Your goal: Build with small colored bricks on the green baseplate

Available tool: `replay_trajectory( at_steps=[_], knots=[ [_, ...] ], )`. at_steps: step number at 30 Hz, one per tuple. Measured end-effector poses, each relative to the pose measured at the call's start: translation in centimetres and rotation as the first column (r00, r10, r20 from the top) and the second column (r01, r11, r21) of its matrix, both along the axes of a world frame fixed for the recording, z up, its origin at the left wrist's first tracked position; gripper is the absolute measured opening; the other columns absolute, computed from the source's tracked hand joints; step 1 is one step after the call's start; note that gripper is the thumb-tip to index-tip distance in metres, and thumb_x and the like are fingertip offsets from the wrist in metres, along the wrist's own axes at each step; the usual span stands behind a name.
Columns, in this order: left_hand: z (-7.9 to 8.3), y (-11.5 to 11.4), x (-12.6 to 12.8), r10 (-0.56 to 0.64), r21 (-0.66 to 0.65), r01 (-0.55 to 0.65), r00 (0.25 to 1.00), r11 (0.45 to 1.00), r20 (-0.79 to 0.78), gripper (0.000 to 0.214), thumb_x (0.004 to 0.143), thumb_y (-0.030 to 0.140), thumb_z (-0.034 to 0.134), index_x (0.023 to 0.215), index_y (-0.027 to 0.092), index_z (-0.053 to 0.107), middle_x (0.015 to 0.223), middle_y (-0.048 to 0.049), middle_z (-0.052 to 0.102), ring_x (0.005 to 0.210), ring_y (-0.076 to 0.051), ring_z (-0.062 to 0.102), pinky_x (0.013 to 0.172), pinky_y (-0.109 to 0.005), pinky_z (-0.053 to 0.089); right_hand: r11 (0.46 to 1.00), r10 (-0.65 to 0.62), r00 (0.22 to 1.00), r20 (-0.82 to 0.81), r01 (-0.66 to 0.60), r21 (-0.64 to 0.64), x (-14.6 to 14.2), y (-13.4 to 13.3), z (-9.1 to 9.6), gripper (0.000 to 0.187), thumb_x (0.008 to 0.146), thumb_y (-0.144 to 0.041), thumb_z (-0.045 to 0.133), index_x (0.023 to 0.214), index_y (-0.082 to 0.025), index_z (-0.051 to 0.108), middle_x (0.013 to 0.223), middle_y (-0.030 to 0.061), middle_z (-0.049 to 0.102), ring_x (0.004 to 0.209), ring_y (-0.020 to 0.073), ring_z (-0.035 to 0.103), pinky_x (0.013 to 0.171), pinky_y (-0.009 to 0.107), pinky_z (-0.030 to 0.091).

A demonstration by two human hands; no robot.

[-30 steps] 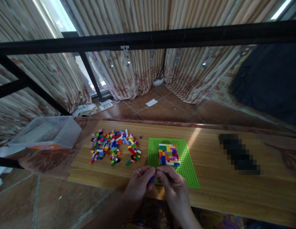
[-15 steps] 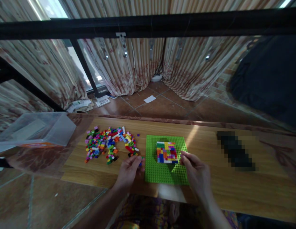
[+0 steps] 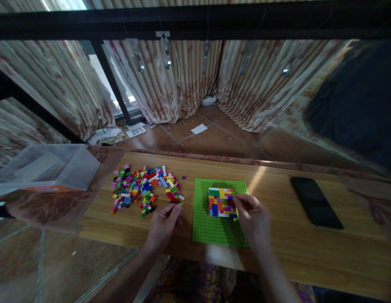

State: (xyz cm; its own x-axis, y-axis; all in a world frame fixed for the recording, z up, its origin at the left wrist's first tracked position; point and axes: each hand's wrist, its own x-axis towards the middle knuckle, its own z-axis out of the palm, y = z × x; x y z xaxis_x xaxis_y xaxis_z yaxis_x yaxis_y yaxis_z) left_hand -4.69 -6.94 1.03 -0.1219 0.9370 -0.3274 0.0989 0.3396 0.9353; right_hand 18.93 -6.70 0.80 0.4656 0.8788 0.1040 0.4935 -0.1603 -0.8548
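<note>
A green studded baseplate (image 3: 203,231) lies on the wooden table. On it stands a square multicoloured block of toy bricks (image 3: 221,203). My right hand (image 3: 254,216) reaches in from the right, thumb and forefinger pinched at the block's right edge; whatever lies between the fingertips is hidden. Left of the baseplate, my left hand (image 3: 164,223) is closed in a pinch by the near end of the loose brick pile (image 3: 135,189). Its fingertips are too small in view to show what they hold.
A black phone (image 3: 315,202) lies on the right of the wooden table (image 3: 286,252). A clear plastic bin (image 3: 78,168) stands beyond the table's left end. A single purple brick (image 3: 183,177) sits apart from the pile. A dark metal bar (image 3: 195,23) crosses above.
My right hand has moved left, from beside the block to its right edge. My left hand has shifted left, away from the baseplate and towards the pile. The view has tilted slightly.
</note>
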Motion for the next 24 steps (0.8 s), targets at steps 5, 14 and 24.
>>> replay_trajectory(
  at_steps=[5, 14, 24],
  knots=[
    [0.4, 0.4, -1.3, 0.1, 0.022, -0.1, 0.995, 0.995, -0.002, 0.042, 0.07, 0.057, 0.063, 0.072, 0.014, 0.064, 0.051, 0.0027, 0.054, 0.042, -0.008, 0.045, 0.037, -0.017, 0.032, 1.0, 0.017, 1.0, 0.008, -0.017, -0.002, -0.2, -0.4, 0.3, 0.028, 0.078, -0.043, 0.059, 0.083, -0.019, 0.072, 0.081, 0.0076, 0.073, 0.07, 0.0202, 0.067, 0.061, 0.028, 0.049],
    [-0.1, 0.1, -1.5, 0.05, 0.08, -0.049, 0.999, 0.996, -0.011, 0.04, 0.077, 0.055, 0.057, 0.075, 0.015, 0.064, 0.052, 0.0031, 0.053, 0.042, -0.007, 0.044, 0.039, -0.018, 0.032, 0.999, -0.041, 0.99, -0.138, 0.045, 0.027, 0.3, 0.3, -0.4, 0.032, 0.074, -0.043, 0.064, 0.088, -0.016, 0.072, 0.085, 0.0099, 0.074, 0.075, 0.0222, 0.068, 0.067, 0.033, 0.052],
    [-0.3, -0.1, -1.2, 0.023, 0.119, -0.012, 0.996, 0.993, -0.087, 0.036, 0.079, 0.051, 0.056, 0.076, 0.016, 0.066, 0.052, 0.0031, 0.053, 0.043, -0.008, 0.044, 0.041, -0.019, 0.031, 1.0, -0.015, 0.928, -0.373, 0.013, -0.009, 0.7, 1.2, -0.3, 0.037, 0.063, -0.041, 0.073, 0.089, -0.014, 0.069, 0.081, 0.009, 0.073, 0.073, 0.0216, 0.068, 0.065, 0.033, 0.054]
  ],
)
